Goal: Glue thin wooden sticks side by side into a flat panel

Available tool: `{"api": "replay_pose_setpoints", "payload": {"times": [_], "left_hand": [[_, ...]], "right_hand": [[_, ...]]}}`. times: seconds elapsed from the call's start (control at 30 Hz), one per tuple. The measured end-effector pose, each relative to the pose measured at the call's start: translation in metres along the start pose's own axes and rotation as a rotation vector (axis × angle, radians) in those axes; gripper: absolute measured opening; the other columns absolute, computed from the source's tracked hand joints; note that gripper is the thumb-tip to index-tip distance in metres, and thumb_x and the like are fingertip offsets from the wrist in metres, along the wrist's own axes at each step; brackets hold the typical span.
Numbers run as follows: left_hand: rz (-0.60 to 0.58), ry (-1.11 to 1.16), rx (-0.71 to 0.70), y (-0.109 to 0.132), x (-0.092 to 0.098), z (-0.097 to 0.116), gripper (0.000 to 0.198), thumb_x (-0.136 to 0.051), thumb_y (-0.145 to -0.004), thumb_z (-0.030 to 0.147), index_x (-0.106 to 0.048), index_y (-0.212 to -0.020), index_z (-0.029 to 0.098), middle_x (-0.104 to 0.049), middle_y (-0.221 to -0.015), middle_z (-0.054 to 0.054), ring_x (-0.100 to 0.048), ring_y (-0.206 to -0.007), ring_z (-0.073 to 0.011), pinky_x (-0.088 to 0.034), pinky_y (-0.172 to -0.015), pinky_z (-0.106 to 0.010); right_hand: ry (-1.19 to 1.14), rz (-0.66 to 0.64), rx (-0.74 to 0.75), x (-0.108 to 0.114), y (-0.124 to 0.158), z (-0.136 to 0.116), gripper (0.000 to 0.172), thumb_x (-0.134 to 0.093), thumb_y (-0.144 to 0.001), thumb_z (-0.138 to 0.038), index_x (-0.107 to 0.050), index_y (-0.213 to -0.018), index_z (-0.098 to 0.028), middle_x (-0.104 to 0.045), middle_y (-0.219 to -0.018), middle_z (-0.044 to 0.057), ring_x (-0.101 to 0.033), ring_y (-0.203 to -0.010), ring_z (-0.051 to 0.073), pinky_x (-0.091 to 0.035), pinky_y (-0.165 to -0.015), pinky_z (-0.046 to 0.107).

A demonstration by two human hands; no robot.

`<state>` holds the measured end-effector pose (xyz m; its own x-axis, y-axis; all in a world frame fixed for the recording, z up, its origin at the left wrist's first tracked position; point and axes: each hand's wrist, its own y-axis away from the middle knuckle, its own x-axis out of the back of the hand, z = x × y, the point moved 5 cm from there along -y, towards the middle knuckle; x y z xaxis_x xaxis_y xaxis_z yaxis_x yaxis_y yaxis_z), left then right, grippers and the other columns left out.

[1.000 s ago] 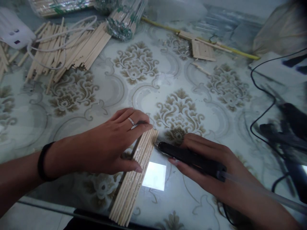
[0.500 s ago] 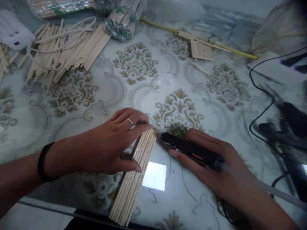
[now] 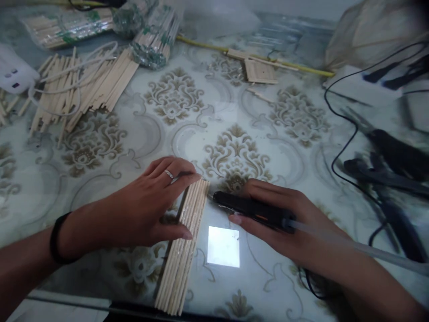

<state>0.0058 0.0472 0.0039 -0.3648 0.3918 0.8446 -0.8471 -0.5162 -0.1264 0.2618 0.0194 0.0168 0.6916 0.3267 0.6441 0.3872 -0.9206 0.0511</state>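
Note:
A row of wooden sticks, laid side by side with shiny glue between them, stretches from the table's front edge toward the middle of the head view. My left hand grips it from the left, fingers bent over the far end and thumb on top. In my right hand is a black glue gun with a pale glue stick coming out of its back. The gun's nozzle is beside the right edge of the row, near its far end; whether it touches is unclear.
Loose sticks lie at the back left by a white power strip and bagged sticks. A small wooden panel sits near a yellow rod. Pliers and a black cable are at right.
The glue gun's nozzle has slid slightly toward me along the row's right edge. My left hand keeps its grip. The whole view has shifted a little.

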Motion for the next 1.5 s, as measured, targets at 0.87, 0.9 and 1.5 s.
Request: {"api": "replay_pose_setpoints", "payload": {"times": [0.87, 0.9, 1.5], "left_hand": [[0.044, -0.163, -0.012, -0.003, 0.000, 0.001, 0.071, -0.061, -0.116, 0.078, -0.052, -0.158, 0.022, -0.061, -0.160, -0.022, -0.059, -0.155, -0.0390, -0.050, -0.133, -0.061], [0.048, -0.168, -0.022, -0.003, -0.001, 0.001, 0.069, -0.060, -0.117, 0.076, -0.053, -0.158, 0.022, -0.062, -0.161, -0.022, -0.059, -0.155, -0.0384, -0.049, -0.135, -0.061], [0.075, -0.134, -0.012, -0.004, -0.005, 0.001, 0.074, -0.085, -0.106, 0.071, -0.059, -0.156, 0.022, -0.076, -0.162, -0.013, -0.061, -0.163, -0.0363, -0.037, -0.142, -0.054]], "right_hand": [[-0.964, -0.016, -0.424, -0.015, 0.011, 0.017, 0.066, -0.083, -0.098, -0.084, -0.093, -0.123, -0.024, -0.091, -0.141, 0.018, -0.093, -0.118, 0.034, -0.072, -0.118, 0.056], [-0.970, -0.013, -0.417, -0.015, 0.010, 0.017, 0.065, -0.083, -0.098, -0.084, -0.093, -0.122, -0.024, -0.091, -0.140, 0.018, -0.093, -0.118, 0.034, -0.072, -0.118, 0.057], [-1.012, 0.000, -0.431, -0.020, 0.011, 0.020, 0.058, -0.088, -0.097, -0.080, -0.095, -0.122, -0.028, -0.093, -0.137, 0.015, -0.093, -0.123, 0.036, -0.071, -0.120, 0.056]]}}
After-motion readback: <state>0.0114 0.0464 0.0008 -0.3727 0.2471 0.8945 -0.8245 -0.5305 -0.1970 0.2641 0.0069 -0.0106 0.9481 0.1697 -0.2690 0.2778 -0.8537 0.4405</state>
